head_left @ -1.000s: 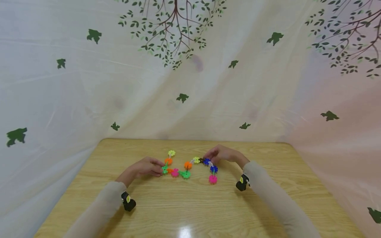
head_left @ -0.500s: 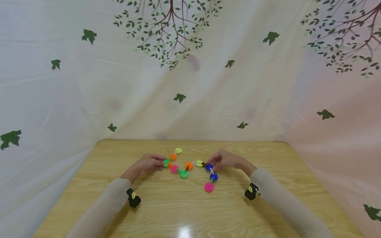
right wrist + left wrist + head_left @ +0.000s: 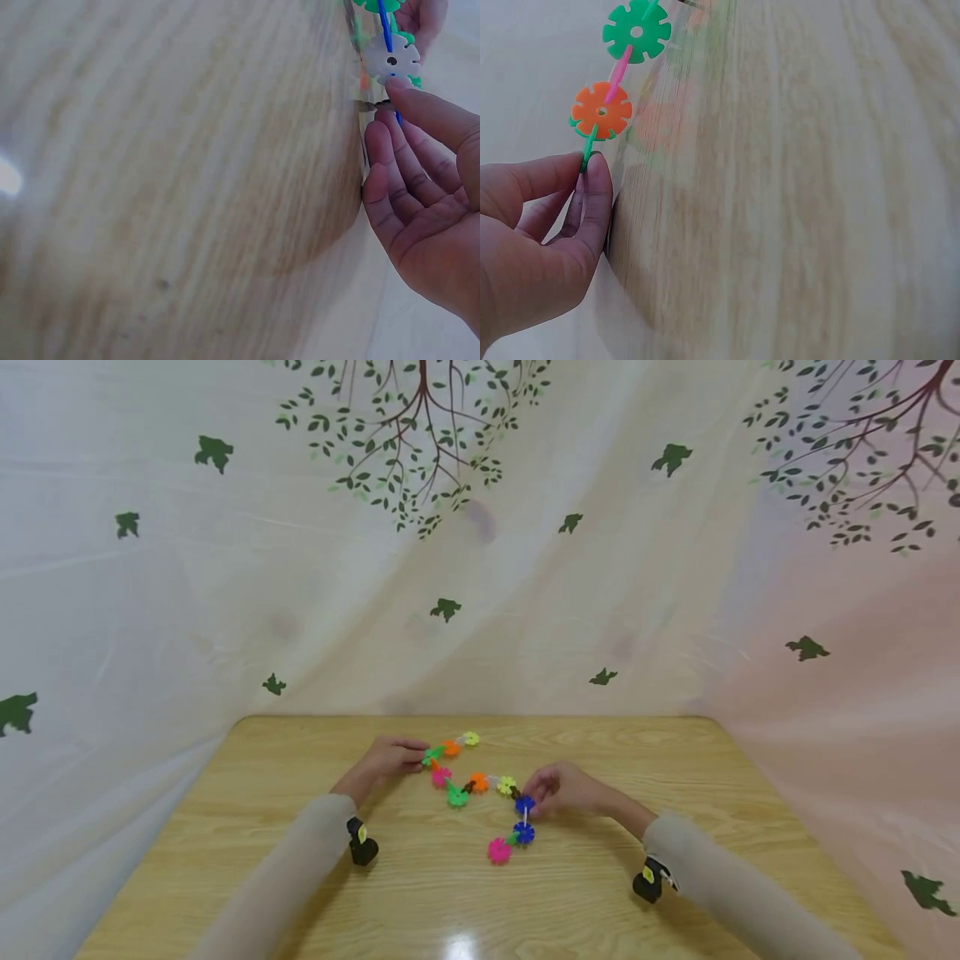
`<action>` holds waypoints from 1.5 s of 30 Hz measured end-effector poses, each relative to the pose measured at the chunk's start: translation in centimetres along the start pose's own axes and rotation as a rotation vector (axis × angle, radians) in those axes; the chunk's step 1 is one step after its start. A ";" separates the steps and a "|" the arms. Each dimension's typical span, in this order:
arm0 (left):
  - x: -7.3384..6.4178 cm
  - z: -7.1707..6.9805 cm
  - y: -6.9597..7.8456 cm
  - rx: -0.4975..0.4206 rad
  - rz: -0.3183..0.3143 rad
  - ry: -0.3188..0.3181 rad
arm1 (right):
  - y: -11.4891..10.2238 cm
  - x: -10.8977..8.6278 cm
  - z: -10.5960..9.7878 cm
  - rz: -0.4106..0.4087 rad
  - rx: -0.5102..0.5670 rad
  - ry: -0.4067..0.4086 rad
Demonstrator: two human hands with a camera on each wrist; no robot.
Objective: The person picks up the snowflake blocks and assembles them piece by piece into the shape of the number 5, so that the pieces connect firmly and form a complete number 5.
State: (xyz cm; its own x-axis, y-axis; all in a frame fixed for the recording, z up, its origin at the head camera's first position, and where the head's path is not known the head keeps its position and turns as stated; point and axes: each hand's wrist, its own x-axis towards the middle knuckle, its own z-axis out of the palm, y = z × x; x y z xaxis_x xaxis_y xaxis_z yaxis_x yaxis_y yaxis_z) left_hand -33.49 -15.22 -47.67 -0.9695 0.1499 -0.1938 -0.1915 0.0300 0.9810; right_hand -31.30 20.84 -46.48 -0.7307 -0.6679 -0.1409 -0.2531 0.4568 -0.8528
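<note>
A chain of colourful notched plastic discs (image 3: 478, 782), slotted into one another, lies in an S-like curve on the wooden table. At its far left bend my left hand (image 3: 390, 757) pinches a green disc (image 3: 589, 147) between thumb and fingers; an orange disc (image 3: 602, 111) is slotted into it in the left wrist view. My right hand (image 3: 567, 789) pinches a dark blue disc (image 3: 524, 805) on the chain's right side. Below that hang another blue disc (image 3: 523, 833) and a pink end disc (image 3: 499, 851). A yellow disc (image 3: 471, 739) forms the far end.
The wooden table (image 3: 420, 893) reaches back to a pale cloth curtain (image 3: 480, 643) printed with trees and green birds. A black wrist camera (image 3: 363, 843) sits on the left sleeve and another wrist camera (image 3: 649, 881) on the right one.
Both hands keep their grip on the chain. The left hand has moved away and right, the right hand slightly nearer. The yellow end has swung right, the pink end nearer and left.
</note>
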 end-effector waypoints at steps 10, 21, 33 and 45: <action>1.3 0.9 0.4 0.049 -0.052 0.065 | -0.4 -0.7 1.9 -0.003 0.002 0.032; 2.0 1.3 0.4 0.043 -0.031 0.075 | -0.6 -0.6 2.9 -0.034 -0.003 0.052; 0.7 0.5 0.6 0.124 0.006 -0.025 | -1.2 -0.8 2.3 -0.053 -0.009 -0.027; 1.1 0.8 0.4 0.143 -0.009 -0.012 | -1.1 -0.7 3.3 -0.051 0.001 0.002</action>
State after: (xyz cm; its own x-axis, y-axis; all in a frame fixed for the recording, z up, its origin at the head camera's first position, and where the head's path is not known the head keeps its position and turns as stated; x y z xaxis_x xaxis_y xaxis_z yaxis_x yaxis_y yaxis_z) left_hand -34.54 -14.22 -47.49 -0.9659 0.1605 -0.2029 -0.1752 0.1715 0.9695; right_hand -28.43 18.84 -47.08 -0.7182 -0.6892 -0.0962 -0.2892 0.4214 -0.8595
